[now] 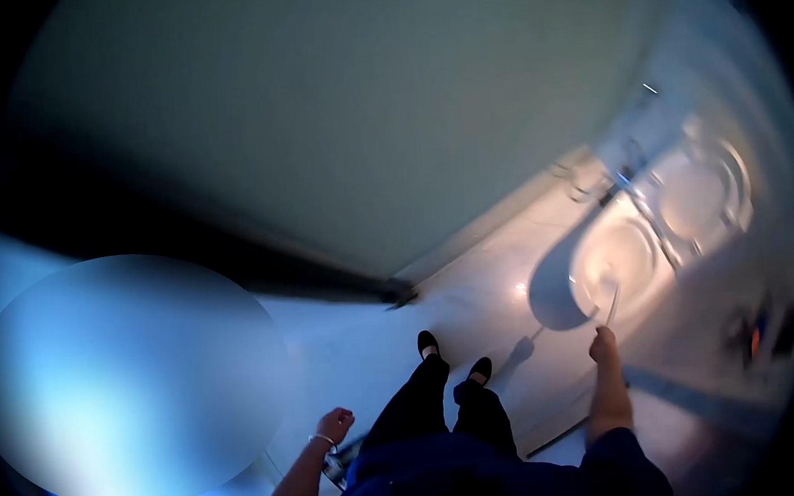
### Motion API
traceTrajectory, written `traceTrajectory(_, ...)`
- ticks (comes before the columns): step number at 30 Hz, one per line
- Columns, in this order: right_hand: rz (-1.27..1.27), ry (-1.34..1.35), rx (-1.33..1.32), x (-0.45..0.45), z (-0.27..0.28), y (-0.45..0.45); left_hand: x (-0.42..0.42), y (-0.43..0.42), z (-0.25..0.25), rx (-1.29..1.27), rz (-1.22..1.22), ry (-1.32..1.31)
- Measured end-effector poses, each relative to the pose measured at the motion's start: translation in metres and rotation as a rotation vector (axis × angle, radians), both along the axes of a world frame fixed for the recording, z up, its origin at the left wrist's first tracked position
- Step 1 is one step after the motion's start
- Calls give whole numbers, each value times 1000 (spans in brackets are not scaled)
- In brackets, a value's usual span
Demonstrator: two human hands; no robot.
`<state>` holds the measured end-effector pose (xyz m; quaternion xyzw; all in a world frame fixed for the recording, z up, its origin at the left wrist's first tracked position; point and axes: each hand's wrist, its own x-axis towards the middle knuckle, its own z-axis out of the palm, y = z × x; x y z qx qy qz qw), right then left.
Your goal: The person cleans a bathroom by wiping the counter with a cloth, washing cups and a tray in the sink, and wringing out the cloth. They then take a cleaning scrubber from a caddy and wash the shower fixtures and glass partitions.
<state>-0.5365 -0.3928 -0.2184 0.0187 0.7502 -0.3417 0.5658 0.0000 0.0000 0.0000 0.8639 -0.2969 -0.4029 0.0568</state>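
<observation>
My right hand (603, 344) is closed around the thin pale handle of a toilet brush (613, 305). Its far end reaches into the white toilet bowl (632, 240), where the brush head is blurred. Behind the bowl, the seat and lid (695, 198) are raised. Away from the toilet, my left hand (336, 424) hangs low at my side with its fingers curled and nothing visible in them. A pale band circles that wrist.
A large grey-green panel (318, 117) fills the upper view, its dark edge (263, 268) running to a corner near my feet. Blurred dark items (761, 332) are at the far right. My dark shoes (481, 370) stand on the pale floor (507, 301). A smooth blurred oval covers the lower left.
</observation>
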Motion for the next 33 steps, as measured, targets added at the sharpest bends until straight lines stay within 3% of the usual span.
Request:
traceTrajectory(1, 128, -254, 308, -21, 5, -10, -36, 37, 23, 34, 103, -23)
traceTrajectory(2, 165, -200, 260, -37, 2, -6, -64, 63, 41, 44, 250, -62)
traceTrajectory(3, 227, -256, 232, 119, -26, 31, 22, 102, 107, 94, 497, -136)
traceTrajectory(4, 250, -125, 191, 92, 15, 49, 2, 143, 114, 123, 526, -139)
traceTrajectory(5, 311, 17, 120, 78, 49, 45, -21, 170, 101, 116, 571, -152)
traceTrajectory(6, 404, 137, -19, 73, 63, -25, -47, 143, 16, 10, 589, -90)
traceTrajectory(7, 517, 317, -2, 65, 84, -24, -79, 164, -17, 71, 641, -12)
traceTrajectory(9, 925, 275, 5, 99, 59, 5, -98, 217, -10, 139, 752, -60)
traceTrajectory(10, 1053, 223, 243, 135, 74, 22, -118, 237, -9, 152, 888, -56)
traceTrajectory(11, 1362, 382, 276, 171, 85, 40, -137, 245, -22, 150, 1017, -29)
traceTrajectory(12, 1441, 418, 251, 209, 99, 65, -152, 252, -23, 167, 1108, 28)
traceTrajectory(15, 2269, 725, 192, 330, 137, 159, -217, 278, -44, 242, 1252, 100)
traceTrajectory(17, 2850, 482, -483, 397, 107, 207, -237, 290, -42, 186, 1404, 247)
traceTrajectory(19, 3025, 484, -747, 497, 149, 308, -260, 300, -68, 95, 1544, 231)
traceTrajectory(20, 3118, 433, -789, 534, 149, 351, -268, 300, -65, 111, 1606, 248)
traceTrajectory(22, 3298, 332, -878, 586, 141, 429, -265, 298, -64, -58, 1958, 299)
traceTrajectory(24, 3426, 119, -952, 625, 127, 511, -267, 297, -67, -216, 2144, 165)
traceTrajectory(26, 3511, -225, -909, 648, 107, 585, -263, 281, -61, -361, 2435, 106)
traceTrajectory(27, 3534, -448, -870, 660, 92, 624, -275, 267, -81, -375, 2462, 60)
traceTrajectory(28, 3597, -604, -725, 663, 94, 673, -280, 258, -66, -404, 2497, -3)
traceTrajectory(29, 3657, -730, -556, 665, 84, 708, -268, 243, -51, -378, 2605, 37)
traceTrajectory(30, 3627, -929, -520, 663, 48, 740, -290, 208, -81, -238, 2583, 46)
traceTrajectory(31, 3717, -842, -330, 664, 39, 777, -298, 179, -85, -377, 2719, 118)
traceTrajectory(32, 3766, -764, -224, 662, 17, 809, -266, 180, -49, -175, 2767, 218)
traceTrajectory(33, 3814, -669, -94, 655, -8, 833, -291, 122, -68, -115, 2640, 271)
